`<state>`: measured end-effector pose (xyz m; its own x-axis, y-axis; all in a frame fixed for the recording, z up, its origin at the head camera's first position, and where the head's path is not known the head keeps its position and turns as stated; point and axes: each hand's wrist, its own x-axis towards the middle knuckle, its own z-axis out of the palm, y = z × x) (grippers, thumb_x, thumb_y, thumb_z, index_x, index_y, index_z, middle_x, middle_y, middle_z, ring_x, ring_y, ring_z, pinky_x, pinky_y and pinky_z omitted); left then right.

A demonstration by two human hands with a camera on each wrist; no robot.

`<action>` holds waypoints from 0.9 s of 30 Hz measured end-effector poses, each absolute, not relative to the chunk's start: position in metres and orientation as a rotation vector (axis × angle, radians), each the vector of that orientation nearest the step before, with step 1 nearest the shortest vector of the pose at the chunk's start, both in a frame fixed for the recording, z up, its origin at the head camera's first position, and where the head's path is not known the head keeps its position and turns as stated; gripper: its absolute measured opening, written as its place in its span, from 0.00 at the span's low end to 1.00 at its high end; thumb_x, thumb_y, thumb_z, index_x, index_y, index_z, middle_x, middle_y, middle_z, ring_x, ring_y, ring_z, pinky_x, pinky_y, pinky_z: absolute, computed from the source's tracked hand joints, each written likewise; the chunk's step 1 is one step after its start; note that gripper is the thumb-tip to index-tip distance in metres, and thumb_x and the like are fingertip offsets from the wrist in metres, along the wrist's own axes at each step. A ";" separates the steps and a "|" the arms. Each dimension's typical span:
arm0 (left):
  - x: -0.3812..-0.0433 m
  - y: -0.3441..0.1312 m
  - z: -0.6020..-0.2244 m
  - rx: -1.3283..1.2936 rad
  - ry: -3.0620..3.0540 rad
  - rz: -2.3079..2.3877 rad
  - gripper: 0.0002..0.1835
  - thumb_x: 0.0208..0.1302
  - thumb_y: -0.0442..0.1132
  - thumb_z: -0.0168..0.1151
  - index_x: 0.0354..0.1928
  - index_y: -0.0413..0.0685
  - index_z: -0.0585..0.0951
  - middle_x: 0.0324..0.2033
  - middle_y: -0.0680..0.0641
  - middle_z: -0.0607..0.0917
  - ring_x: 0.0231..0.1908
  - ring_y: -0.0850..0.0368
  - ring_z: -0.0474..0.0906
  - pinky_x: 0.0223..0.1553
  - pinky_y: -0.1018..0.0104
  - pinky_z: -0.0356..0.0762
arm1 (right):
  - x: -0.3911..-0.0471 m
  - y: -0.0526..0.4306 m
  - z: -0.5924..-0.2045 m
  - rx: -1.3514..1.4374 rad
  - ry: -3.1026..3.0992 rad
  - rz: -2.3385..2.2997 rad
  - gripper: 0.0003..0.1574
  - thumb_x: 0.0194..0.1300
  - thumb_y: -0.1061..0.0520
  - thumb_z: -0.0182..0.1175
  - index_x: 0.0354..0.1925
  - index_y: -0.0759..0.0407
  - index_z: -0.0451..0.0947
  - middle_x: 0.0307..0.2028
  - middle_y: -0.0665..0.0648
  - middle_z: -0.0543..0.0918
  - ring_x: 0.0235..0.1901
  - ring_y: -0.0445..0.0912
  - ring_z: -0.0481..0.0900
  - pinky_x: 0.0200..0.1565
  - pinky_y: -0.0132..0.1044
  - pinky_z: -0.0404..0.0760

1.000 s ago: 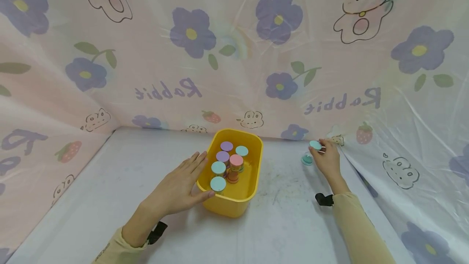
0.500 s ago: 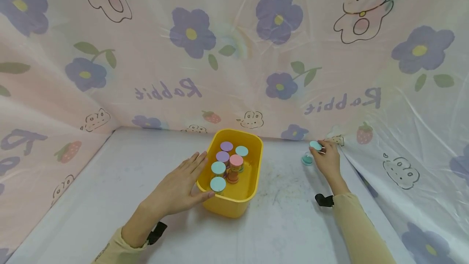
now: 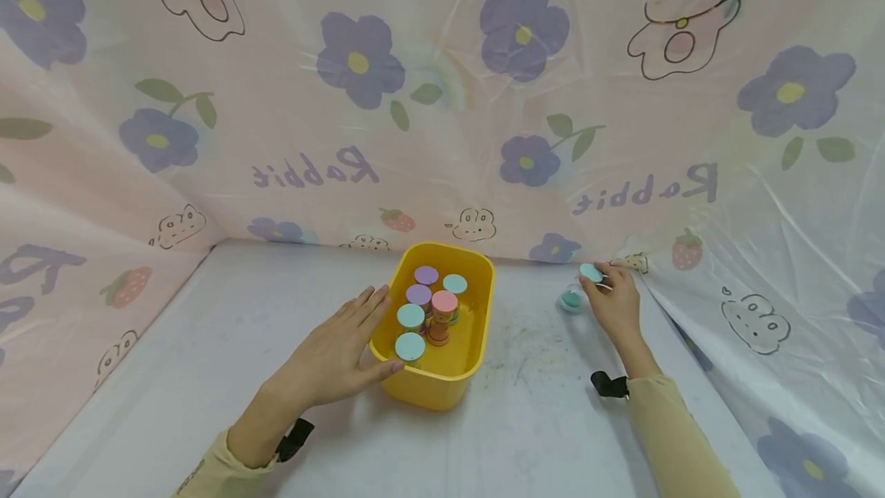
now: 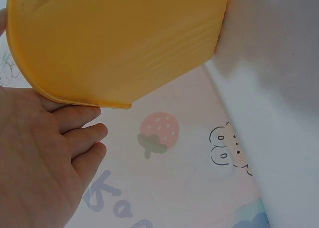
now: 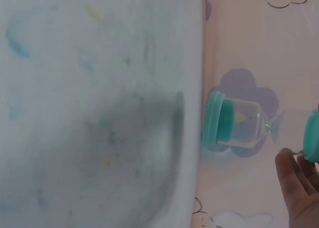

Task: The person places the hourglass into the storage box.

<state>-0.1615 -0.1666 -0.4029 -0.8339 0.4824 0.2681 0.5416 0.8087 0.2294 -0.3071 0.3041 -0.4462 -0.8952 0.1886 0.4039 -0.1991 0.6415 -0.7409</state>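
Note:
My right hand [image 3: 618, 306] pinches a teal-capped sand timer [image 5: 245, 122] by its upper end. The timer is upright, and teal sand [image 5: 226, 119] lies in its lower bulb. In the right wrist view its base is right at the table surface. To the left, a yellow plastic bin [image 3: 490, 283] contains several sand timers standing on end. Their caps show purple, pale blue and one pink cap [image 3: 445, 302]. My left hand [image 3: 325, 360] rests along the bin's near left rim, fingers straight and thumb over the front edge.
A white table [image 3: 276, 298] with faint smudges lies under everything. Behind it and at both sides hangs a patterned curtain [image 3: 442, 137] with flowers and rabbits. It meets the table close behind the bin and the right hand.
The right hand and the sand timer it holds have shifted slightly left within the last half second. The left hand and the bin stay as they were.

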 end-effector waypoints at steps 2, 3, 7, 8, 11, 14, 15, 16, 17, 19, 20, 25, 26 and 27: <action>-0.162 -0.167 -0.403 -0.802 -2.794 -0.440 0.53 0.71 0.72 0.52 0.80 0.37 0.58 0.81 0.41 0.55 0.81 0.42 0.49 0.79 0.46 0.52 | -0.305 0.301 -0.443 0.037 -2.388 1.152 0.31 0.73 0.58 0.65 0.68 0.72 0.73 0.58 0.69 0.72 0.58 0.61 0.80 0.53 0.17 0.78; -0.162 -0.167 -0.403 -0.802 -2.794 -0.440 0.53 0.71 0.72 0.52 0.80 0.37 0.58 0.81 0.41 0.55 0.81 0.42 0.49 0.79 0.46 0.52 | -0.304 0.299 -0.441 0.052 -2.375 1.138 0.30 0.73 0.59 0.65 0.67 0.72 0.73 0.57 0.69 0.72 0.58 0.61 0.80 0.51 0.14 0.76; -0.162 -0.167 -0.403 -0.803 -2.798 -0.441 0.53 0.71 0.73 0.52 0.80 0.37 0.58 0.81 0.41 0.55 0.81 0.42 0.48 0.79 0.45 0.52 | -0.300 0.291 -0.433 0.130 -2.302 1.105 0.28 0.71 0.63 0.67 0.64 0.73 0.76 0.54 0.69 0.74 0.53 0.58 0.82 0.49 0.10 0.73; -0.162 -0.167 -0.403 -0.803 -2.800 -0.443 0.53 0.71 0.73 0.52 0.81 0.37 0.58 0.81 0.41 0.55 0.81 0.42 0.48 0.79 0.45 0.52 | -0.299 0.289 -0.431 0.148 -2.287 1.101 0.27 0.70 0.63 0.67 0.64 0.73 0.76 0.53 0.69 0.74 0.52 0.54 0.81 0.49 0.11 0.74; -0.161 -0.167 -0.403 -0.799 -2.803 -0.449 0.53 0.71 0.73 0.51 0.81 0.38 0.58 0.81 0.41 0.55 0.81 0.42 0.48 0.79 0.45 0.52 | -0.295 0.282 -0.424 0.203 -2.240 1.114 0.26 0.69 0.65 0.67 0.63 0.72 0.77 0.54 0.69 0.75 0.49 0.41 0.79 0.49 0.12 0.75; -0.162 -0.167 -0.403 -0.800 -2.800 -0.449 0.53 0.71 0.73 0.52 0.81 0.38 0.58 0.81 0.41 0.55 0.81 0.42 0.48 0.79 0.45 0.52 | -0.290 0.275 -0.415 0.277 -2.193 1.132 0.25 0.69 0.66 0.67 0.62 0.73 0.78 0.54 0.69 0.75 0.47 0.32 0.75 0.50 0.13 0.77; -0.162 -0.167 -0.403 -0.801 -2.798 -0.447 0.53 0.71 0.73 0.52 0.80 0.38 0.58 0.81 0.41 0.55 0.81 0.42 0.48 0.79 0.45 0.52 | -0.289 0.272 -0.412 0.301 -2.180 1.133 0.25 0.68 0.66 0.68 0.61 0.73 0.78 0.54 0.69 0.75 0.47 0.31 0.74 0.50 0.14 0.77; -0.162 -0.167 -0.403 -0.801 -2.797 -0.445 0.53 0.71 0.73 0.52 0.80 0.37 0.58 0.81 0.41 0.55 0.81 0.42 0.48 0.79 0.45 0.52 | -0.287 0.269 -0.410 0.327 -2.168 1.134 0.25 0.68 0.67 0.68 0.61 0.74 0.78 0.54 0.70 0.76 0.47 0.31 0.74 0.51 0.15 0.78; -0.162 -0.167 -0.403 -0.802 -2.796 -0.443 0.53 0.71 0.73 0.52 0.80 0.37 0.58 0.81 0.41 0.55 0.81 0.42 0.48 0.79 0.45 0.52 | -0.286 0.267 -0.407 0.352 -2.156 1.138 0.25 0.68 0.67 0.68 0.61 0.74 0.78 0.54 0.70 0.76 0.47 0.31 0.75 0.51 0.15 0.78; -0.162 -0.167 -0.404 -0.805 -2.795 -0.441 0.53 0.71 0.72 0.53 0.80 0.37 0.58 0.81 0.41 0.55 0.81 0.42 0.48 0.79 0.45 0.52 | -0.283 0.262 -0.402 0.395 -2.137 1.137 0.24 0.67 0.68 0.68 0.61 0.74 0.79 0.53 0.70 0.76 0.47 0.33 0.75 0.52 0.16 0.78; -0.161 -0.167 -0.404 -0.805 -2.794 -0.440 0.53 0.71 0.72 0.53 0.80 0.37 0.58 0.81 0.41 0.55 0.81 0.42 0.48 0.79 0.45 0.52 | -0.281 0.259 -0.399 0.414 -2.129 1.136 0.25 0.67 0.69 0.68 0.61 0.74 0.79 0.53 0.70 0.76 0.47 0.33 0.76 0.52 0.16 0.78; -0.161 -0.167 -0.403 -0.807 -2.790 -0.434 0.53 0.71 0.72 0.52 0.80 0.37 0.58 0.81 0.41 0.55 0.81 0.42 0.48 0.79 0.46 0.52 | -0.272 0.245 -0.385 0.503 -2.074 1.138 0.25 0.65 0.73 0.68 0.60 0.76 0.79 0.53 0.74 0.76 0.46 0.35 0.77 0.52 0.16 0.78; -0.162 -0.167 -0.403 -0.807 -2.790 -0.433 0.53 0.71 0.72 0.52 0.80 0.37 0.58 0.81 0.41 0.55 0.81 0.42 0.48 0.79 0.46 0.52 | -0.268 0.240 -0.379 0.522 -2.064 1.145 0.24 0.64 0.74 0.67 0.59 0.78 0.78 0.52 0.76 0.76 0.46 0.36 0.78 0.52 0.16 0.78; -0.161 -0.167 -0.403 -0.807 -2.791 -0.433 0.52 0.71 0.72 0.52 0.81 0.37 0.58 0.81 0.41 0.55 0.81 0.42 0.48 0.79 0.46 0.52 | -0.263 0.235 -0.373 0.537 -2.057 1.146 0.24 0.64 0.75 0.67 0.58 0.79 0.78 0.52 0.78 0.76 0.45 0.37 0.78 0.52 0.16 0.78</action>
<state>-0.1615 -0.1670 -0.4035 -0.8298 0.4866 0.2733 0.5465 0.8078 0.2211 -0.2627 0.2351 -0.3732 -0.6613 -0.0159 0.7500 -0.6460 0.5202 -0.5586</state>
